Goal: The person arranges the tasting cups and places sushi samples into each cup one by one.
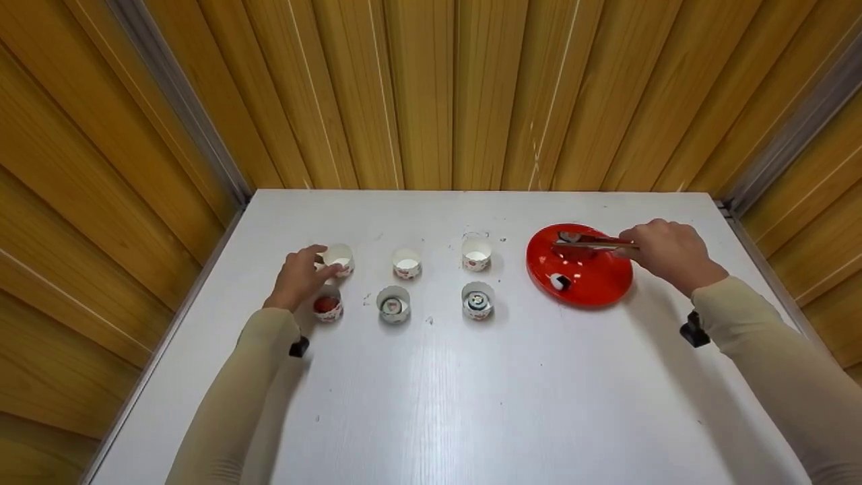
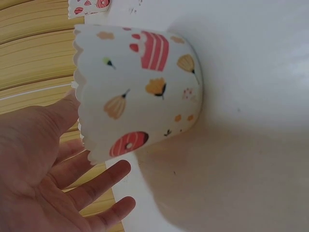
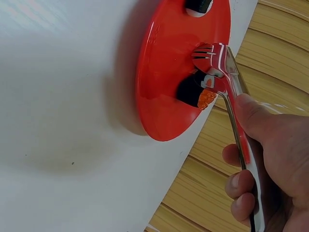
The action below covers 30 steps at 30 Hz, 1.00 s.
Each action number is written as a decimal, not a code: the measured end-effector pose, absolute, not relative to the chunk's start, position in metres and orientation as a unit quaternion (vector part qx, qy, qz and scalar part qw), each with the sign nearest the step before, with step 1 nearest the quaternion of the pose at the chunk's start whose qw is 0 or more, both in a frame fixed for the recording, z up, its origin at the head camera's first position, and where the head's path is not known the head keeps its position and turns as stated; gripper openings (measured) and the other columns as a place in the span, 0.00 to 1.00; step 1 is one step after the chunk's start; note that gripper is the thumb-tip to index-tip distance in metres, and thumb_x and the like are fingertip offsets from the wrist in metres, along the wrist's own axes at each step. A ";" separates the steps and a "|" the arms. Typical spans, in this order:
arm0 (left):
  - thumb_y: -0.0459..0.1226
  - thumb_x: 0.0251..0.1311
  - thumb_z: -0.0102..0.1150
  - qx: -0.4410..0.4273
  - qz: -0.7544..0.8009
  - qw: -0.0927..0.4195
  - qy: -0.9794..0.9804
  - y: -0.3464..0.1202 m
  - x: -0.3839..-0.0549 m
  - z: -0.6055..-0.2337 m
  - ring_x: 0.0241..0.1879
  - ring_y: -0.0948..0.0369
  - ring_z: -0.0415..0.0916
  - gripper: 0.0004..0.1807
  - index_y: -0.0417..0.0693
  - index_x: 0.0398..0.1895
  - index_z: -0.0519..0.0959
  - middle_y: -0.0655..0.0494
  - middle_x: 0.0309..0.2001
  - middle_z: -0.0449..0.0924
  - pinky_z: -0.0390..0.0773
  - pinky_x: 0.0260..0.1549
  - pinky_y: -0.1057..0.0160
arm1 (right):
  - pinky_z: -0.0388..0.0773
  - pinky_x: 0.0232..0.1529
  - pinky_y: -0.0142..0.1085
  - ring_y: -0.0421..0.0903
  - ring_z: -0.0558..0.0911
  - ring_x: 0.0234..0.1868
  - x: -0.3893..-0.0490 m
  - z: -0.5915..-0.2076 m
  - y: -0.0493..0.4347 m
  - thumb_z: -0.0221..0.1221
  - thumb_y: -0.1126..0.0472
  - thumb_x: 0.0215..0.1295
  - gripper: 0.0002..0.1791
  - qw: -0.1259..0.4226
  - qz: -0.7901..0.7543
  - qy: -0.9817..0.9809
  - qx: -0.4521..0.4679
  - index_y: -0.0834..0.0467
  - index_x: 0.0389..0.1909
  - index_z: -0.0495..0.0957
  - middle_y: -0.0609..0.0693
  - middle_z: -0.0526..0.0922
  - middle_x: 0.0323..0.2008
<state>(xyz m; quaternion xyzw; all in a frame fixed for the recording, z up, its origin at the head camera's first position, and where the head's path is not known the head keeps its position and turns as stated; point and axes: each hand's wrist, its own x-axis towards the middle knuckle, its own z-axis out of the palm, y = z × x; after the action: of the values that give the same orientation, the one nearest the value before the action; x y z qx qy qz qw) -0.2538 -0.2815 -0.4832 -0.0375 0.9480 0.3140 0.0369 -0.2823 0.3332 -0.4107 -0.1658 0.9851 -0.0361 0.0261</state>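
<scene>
My left hand [image 1: 296, 277] is at the back-left paper cup [image 1: 341, 263], thumb over its front rim and a finger at its back; the other fingers spread loosely. A printed paper cup [image 2: 140, 92] with a scalloped rim fills much of the left wrist view, hiding part of that hand. My right hand [image 1: 673, 249] grips metal tongs [image 3: 236, 113], their fork-like end over the red plate [image 1: 599, 289]. Between the tong ends shows a small sushi roll piece [image 3: 208, 81]. Beside it on the plate lies a black-wrapped sushi piece with orange topping [image 3: 195, 94].
A black-and-white sushi piece [image 1: 560, 281] lies nearer on the plate. The back row has a middle cup [image 1: 407, 264] and a right cup [image 1: 477, 254]. In front, one cup [image 1: 328, 315] holds something red; two others [image 1: 393, 316] [image 1: 478, 312] hold round sushi rolls. Wood-patterned panels [image 1: 417, 94] surround the table.
</scene>
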 end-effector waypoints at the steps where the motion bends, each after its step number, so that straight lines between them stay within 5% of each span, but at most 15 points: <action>1: 0.47 0.71 0.64 -0.035 0.315 0.035 0.948 -0.282 -0.254 -0.484 0.62 0.40 0.74 0.35 0.37 0.73 0.68 0.35 0.61 0.77 0.72 0.62 0.41 | 0.76 0.26 0.43 0.51 0.78 0.30 -0.282 -0.410 0.333 0.70 0.54 0.65 0.19 0.025 -0.034 0.985 -0.167 0.62 0.52 0.86 0.57 0.89 0.36; 12: 0.46 0.70 0.65 -0.025 0.320 0.020 0.947 -0.281 -0.255 -0.484 0.60 0.41 0.75 0.34 0.36 0.71 0.70 0.35 0.60 0.78 0.73 0.60 0.42 | 0.71 0.24 0.41 0.49 0.74 0.27 -0.283 -0.395 0.330 0.70 0.54 0.66 0.15 0.026 -0.009 0.984 -0.178 0.58 0.49 0.87 0.48 0.84 0.27; 30: 0.49 0.70 0.64 -0.050 0.333 0.040 0.941 -0.280 -0.254 -0.484 0.63 0.41 0.72 0.36 0.40 0.73 0.68 0.37 0.62 0.76 0.71 0.63 0.40 | 0.71 0.20 0.38 0.48 0.73 0.24 -0.276 -0.368 0.308 0.70 0.57 0.65 0.14 0.009 -0.021 0.978 -0.206 0.58 0.49 0.89 0.50 0.85 0.27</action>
<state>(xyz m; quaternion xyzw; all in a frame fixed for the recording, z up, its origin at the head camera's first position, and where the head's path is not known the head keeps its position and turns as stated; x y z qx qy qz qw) -0.2539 -0.2797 -0.4836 -0.0496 0.9408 0.3329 0.0401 -0.2756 0.3081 -0.3676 -0.2063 0.9782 -0.0214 0.0093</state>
